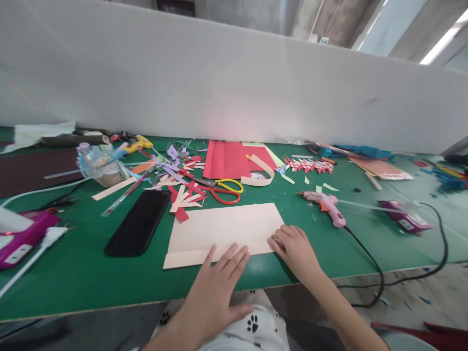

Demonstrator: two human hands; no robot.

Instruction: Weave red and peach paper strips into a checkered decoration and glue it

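Observation:
A beige sheet of paper [223, 229] lies folded on the green table [91, 278] in front of me. My left hand [215, 287] rests flat on its near edge with fingers stretched out and spread. My right hand [294, 248] presses the sheet's right corner, fingers bent and close together on the paper. Neither hand grips anything else.
A black phone [139, 223] lies left of the sheet. Scissors [223, 190], red paper [230, 160] and many paper scraps [179, 180] lie behind it. A pink glue gun [327, 205] with a black cord sits right, other glue guns [22, 236] left and far right. A white wall panel backs the table.

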